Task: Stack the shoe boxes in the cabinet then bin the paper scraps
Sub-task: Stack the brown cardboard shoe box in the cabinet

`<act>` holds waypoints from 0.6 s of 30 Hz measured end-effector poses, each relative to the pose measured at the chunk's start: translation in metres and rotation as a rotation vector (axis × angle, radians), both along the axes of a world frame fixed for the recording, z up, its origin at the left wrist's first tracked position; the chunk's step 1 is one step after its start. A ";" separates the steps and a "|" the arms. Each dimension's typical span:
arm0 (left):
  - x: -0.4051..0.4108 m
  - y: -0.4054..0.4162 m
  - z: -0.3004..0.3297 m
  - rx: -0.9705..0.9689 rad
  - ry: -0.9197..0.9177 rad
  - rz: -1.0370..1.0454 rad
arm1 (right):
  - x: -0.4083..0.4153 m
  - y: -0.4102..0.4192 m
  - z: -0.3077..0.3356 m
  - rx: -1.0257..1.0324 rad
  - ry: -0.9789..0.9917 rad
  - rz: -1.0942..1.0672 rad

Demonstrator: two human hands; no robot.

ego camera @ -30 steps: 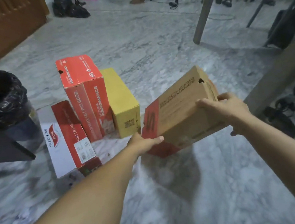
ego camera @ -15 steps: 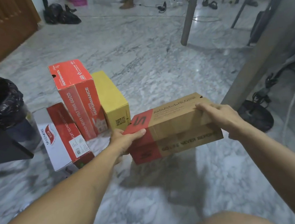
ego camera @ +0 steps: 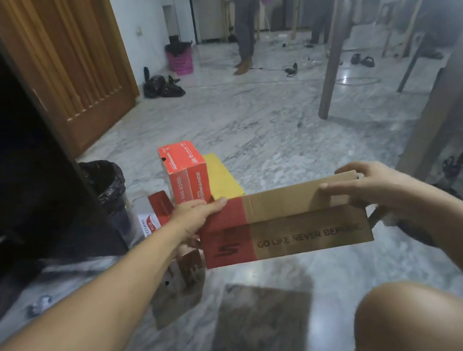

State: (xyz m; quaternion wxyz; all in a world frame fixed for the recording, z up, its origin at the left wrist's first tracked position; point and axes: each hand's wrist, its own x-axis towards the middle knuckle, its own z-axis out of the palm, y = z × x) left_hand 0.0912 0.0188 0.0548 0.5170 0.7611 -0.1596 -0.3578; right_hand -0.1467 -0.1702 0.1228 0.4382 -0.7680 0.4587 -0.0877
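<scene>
Right now the brown and red shoe box (ego camera: 285,222) is up off the floor, held level between my two hands, its long side facing me with the printed slogan readable. My left hand (ego camera: 193,219) grips the red end, thumb laid along the top edge and fingers wrapped down the end wall. My right hand (ego camera: 371,184) grips the brown end, fingers curled over the top and the thumb behind; both hands have a firm hold on the box, one at each end.

Just behind the box, on the marble floor (ego camera: 262,130), an orange shoe box (ego camera: 185,175) stands on end, with a yellow box (ego camera: 222,178) touching its right side. A red and white box (ego camera: 153,217) lies flat to the left of them, partly hidden by my left forearm. Beside that stands a bin lined with a black bag (ego camera: 107,184), next to the dark cabinet (ego camera: 14,172) at the left edge. My bare knee (ego camera: 411,322) shows at the bottom right. Farther back I see a wooden door (ego camera: 73,63), a table leg (ego camera: 329,55) and another person's legs (ego camera: 244,28).
</scene>
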 end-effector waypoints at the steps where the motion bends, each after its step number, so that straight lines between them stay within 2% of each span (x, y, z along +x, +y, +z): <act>1: 0.002 0.010 0.009 -0.015 -0.002 0.031 | 0.004 0.006 0.008 -0.007 -0.004 0.023; 9: 0.021 0.097 0.071 -0.190 0.015 0.287 | 0.044 0.056 0.057 -0.022 -0.136 0.230; 18: 0.027 0.234 0.128 -0.191 -0.076 0.396 | 0.106 0.137 0.103 -0.007 -0.239 0.531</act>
